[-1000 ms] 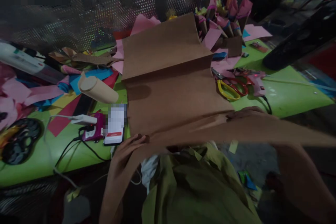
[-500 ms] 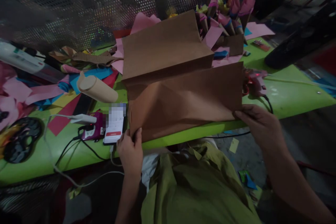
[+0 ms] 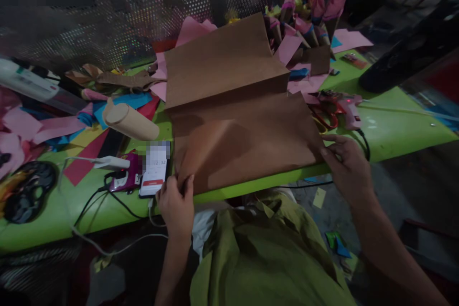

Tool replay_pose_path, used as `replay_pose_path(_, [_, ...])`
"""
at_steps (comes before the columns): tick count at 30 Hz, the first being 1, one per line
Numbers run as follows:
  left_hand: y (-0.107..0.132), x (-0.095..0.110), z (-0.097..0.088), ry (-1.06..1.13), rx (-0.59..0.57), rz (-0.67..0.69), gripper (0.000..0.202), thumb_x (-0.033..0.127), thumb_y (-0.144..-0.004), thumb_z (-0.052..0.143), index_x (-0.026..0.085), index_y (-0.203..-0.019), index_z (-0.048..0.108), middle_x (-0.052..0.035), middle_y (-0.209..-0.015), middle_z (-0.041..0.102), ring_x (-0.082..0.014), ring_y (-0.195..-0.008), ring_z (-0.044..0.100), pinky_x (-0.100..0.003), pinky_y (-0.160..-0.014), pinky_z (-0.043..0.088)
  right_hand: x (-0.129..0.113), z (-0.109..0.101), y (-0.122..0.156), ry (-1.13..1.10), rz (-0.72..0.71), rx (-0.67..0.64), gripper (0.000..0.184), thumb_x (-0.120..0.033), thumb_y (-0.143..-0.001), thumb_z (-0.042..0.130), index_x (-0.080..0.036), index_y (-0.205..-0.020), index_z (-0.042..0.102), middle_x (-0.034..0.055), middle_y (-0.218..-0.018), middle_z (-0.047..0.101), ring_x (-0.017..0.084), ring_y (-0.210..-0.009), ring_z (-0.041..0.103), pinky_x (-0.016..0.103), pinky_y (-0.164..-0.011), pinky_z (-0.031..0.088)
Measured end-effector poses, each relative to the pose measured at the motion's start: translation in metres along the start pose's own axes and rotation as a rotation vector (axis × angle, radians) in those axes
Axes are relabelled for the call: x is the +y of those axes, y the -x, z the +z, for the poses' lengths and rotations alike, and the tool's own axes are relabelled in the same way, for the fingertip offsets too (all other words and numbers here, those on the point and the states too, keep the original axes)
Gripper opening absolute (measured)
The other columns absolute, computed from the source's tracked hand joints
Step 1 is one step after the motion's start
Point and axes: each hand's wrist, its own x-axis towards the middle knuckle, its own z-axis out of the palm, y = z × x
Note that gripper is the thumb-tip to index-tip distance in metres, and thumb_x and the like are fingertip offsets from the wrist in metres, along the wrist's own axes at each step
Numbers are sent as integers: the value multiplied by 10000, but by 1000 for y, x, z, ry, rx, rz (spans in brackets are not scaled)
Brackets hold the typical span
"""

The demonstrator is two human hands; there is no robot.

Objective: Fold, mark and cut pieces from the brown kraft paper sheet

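Green table (image 3: 394, 134), perforated metal wall (image 3: 143, 14), dim light.

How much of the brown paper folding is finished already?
Done: the brown paper has one sharp crease across its middle, and its near part looks folded over on the table. In hand: the left hand grips the near left corner, and the right hand touches the near right corner. Left: that flap bulges, not pressed flat; the glue gun and scissors lie unused beside it.

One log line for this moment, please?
left hand: pinches brown paper, near-left corner | right hand: holds right corner | brown paper: folded on green table | nearby: phone
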Motion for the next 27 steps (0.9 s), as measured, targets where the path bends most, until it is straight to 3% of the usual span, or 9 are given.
replay_pose_path(3, [1,-1,1,15,18,17,338,499,-959,540,186,-1040,639,-137,-984,754,-314,-944,694,-405,-856,493,-2,0,2,45,-58,20,182,-393,-898,564,-243,-796,544,125,-1142,714,267,-954,643,425,-827,465])
replay_pose_path(5, [2,0,1,31,34,47,380,476,-962,556,165,-1164,634,-155,-1078,756,-319,-1001,695,-415,-886,491,-3,1,4,107,-101,32,213,-396,-917,529,-250,-763,509,138,-1170,718,283,-995,629,446,-861,449])
replay_pose_path(11, [4,4,0,0,93,119,493,429,-985,554,197,-1420,557,-141,-1284,721,-315,-1048,674,-422,-909,478,-1,4,8,326,-210,36,249,-301,-945,464,-219,-1024,685,93,-890,746,277,-873,607,434,-847,446])
replay_pose_path(17, [5,-1,-1,-104,103,292,334,393,-1019,511,247,-1220,734,-79,-881,742,-285,-905,654,-391,-818,468,3,-1,3,283,-374,-97,321,-229,-971,450,-255,-1018,766,69,-852,741,252,-822,622,405,-798,474])
replay_pose_path(19, [6,0,-3,-134,100,305,312,368,-1021,513,266,-1181,759,-85,-889,723,-289,-950,650,-404,-836,477,4,-2,3,266,-414,-102,326,-218,-979,451,-263,-1053,764,59,-860,740,250,-833,624,402,-795,473])
replay_pose_path(23, [5,5,-10,-152,126,303,320,326,-1003,547,245,-1245,739,-164,-1282,673,-356,-1241,584,-517,-995,483,8,-3,2,254,-443,-115,324,-213,-987,463,-274,-1087,765,54,-880,739,253,-858,619,400,-795,472])
replay_pose_path(25, [4,9,-13,-157,147,320,393,271,-993,550,240,-1368,666,-179,-1520,527,-409,-1434,436,-607,-1093,419,10,-3,2,243,-453,-112,317,-209,-984,475,-276,-1086,768,54,-893,742,253,-869,618,397,-793,474])
replay_pose_path(27, [1,15,-14,-143,99,411,521,151,-980,503,284,-1481,561,-132,-1639,402,-392,-1541,295,-629,-1161,357,10,-2,1,241,-456,-109,315,-196,-980,483,-277,-1072,773,53,-896,744,251,-875,616,395,-795,474])
